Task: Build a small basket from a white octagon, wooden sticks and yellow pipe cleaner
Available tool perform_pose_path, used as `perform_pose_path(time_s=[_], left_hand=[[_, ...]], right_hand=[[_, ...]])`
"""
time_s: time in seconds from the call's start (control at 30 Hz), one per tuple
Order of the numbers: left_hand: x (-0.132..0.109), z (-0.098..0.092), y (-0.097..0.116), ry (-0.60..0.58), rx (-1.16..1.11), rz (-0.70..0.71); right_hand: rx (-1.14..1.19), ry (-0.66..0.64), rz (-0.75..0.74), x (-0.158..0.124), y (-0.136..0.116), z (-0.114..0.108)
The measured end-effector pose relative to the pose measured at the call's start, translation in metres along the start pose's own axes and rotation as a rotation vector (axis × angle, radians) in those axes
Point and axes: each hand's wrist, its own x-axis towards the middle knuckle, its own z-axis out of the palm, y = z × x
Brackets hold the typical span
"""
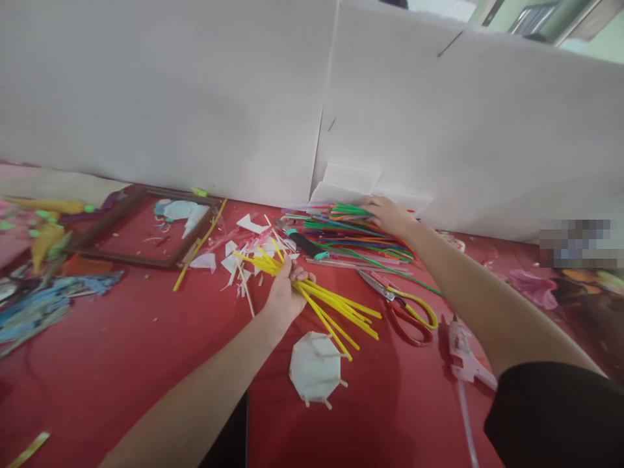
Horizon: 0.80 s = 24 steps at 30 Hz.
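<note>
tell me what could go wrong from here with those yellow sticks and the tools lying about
The yellow sticks fan out loosely from the left hand, so a few could slip free and knock the white piece just below their ends.
The right arm reaches across close to the scissors and the pink glue gun; drawing it back might nudge either one. Whether the gun is hot cannot be told.

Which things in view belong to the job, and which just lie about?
Likely in use:
- yellow sticks in the left hand
- coloured sticks at the right hand
- perhaps white octagonal piece

Seemingly lying about:
- scissors
- glue gun
- frame
- white scraps
</note>
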Motion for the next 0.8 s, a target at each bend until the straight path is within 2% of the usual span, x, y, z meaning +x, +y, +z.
perform_pose_path(time_s=[0.17,0.33,0.4,0.5,0.6,0.67,0.73,0.8], left_hand=[[0.002,-0.001,0.000,-0.005,-0.004,-0.003],[0.001,-0.002,0.001,-0.016,-0.008,0.000],[-0.001,-0.001,0.002,-0.030,-0.013,0.009],[-0.005,0.000,0.003,-0.070,-0.031,0.049],[-0.007,0.002,0.004,-0.100,-0.046,0.110],[-0.008,0.003,0.005,-0.109,-0.045,0.145],[-0.009,0.006,0.008,-0.113,-0.035,0.162],[-0.010,0.009,0.011,-0.112,-0.022,0.168]], right_hand=[[0.030,0.002,0.083,-0.001,-0.008,0.001],[0.109,0.053,0.154,-0.001,-0.028,-0.010],[0.148,0.082,0.186,-0.005,-0.051,-0.017],[0.243,0.082,0.205,-0.016,-0.108,-0.022],[0.375,-0.063,0.125,-0.033,-0.174,-0.024],[0.446,-0.271,0.075,-0.043,-0.208,-0.025],[0.430,-0.300,0.095,-0.047,-0.225,-0.027],[0.388,-0.281,0.113,-0.048,-0.224,-0.029]])
